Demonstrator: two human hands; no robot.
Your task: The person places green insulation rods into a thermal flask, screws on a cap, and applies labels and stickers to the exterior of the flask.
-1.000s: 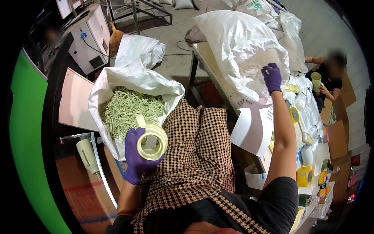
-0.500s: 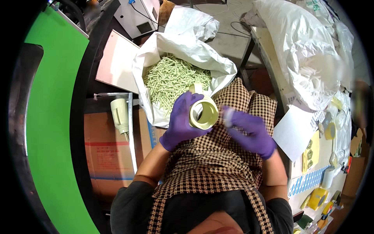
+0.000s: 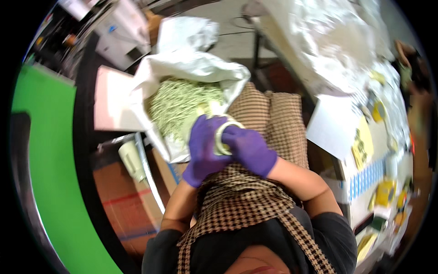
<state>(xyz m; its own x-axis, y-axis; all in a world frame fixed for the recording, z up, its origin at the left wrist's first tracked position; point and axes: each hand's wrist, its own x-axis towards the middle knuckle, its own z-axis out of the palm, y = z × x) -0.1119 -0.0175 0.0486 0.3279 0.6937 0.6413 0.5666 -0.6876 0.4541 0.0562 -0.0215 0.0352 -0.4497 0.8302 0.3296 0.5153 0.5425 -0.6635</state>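
Purple gloves cover both hands. My left hand [image 3: 204,148] is closed around a pale yellow-green plastic pipe fitting [image 3: 218,142], its round open end facing to the right. Part of the fitting's far side is blurred against the sack behind. My right hand [image 3: 252,151] has its bent fingers at the fitting's open mouth, the fingertips reaching inside the rim. Whatever those fingertips hold is hidden. Just beyond the hands, an open white sack [image 3: 194,61] contains a heap of thin pale green sticks [image 3: 182,105].
To the left are a pale green cylindrical part [image 3: 131,160], a metal bar [image 3: 149,176], cardboard boxes [image 3: 123,205] and a green surface [image 3: 50,160]. On the right-hand table lie a white sheet [image 3: 335,125], yellow packets [image 3: 362,144] and a large clear plastic bag [image 3: 319,45].
My right hand has moved left to the fitting's mouth; a small whitish thing at its fingertips before is now hidden. The view has shifted and blurred. My left hand keeps its hold.
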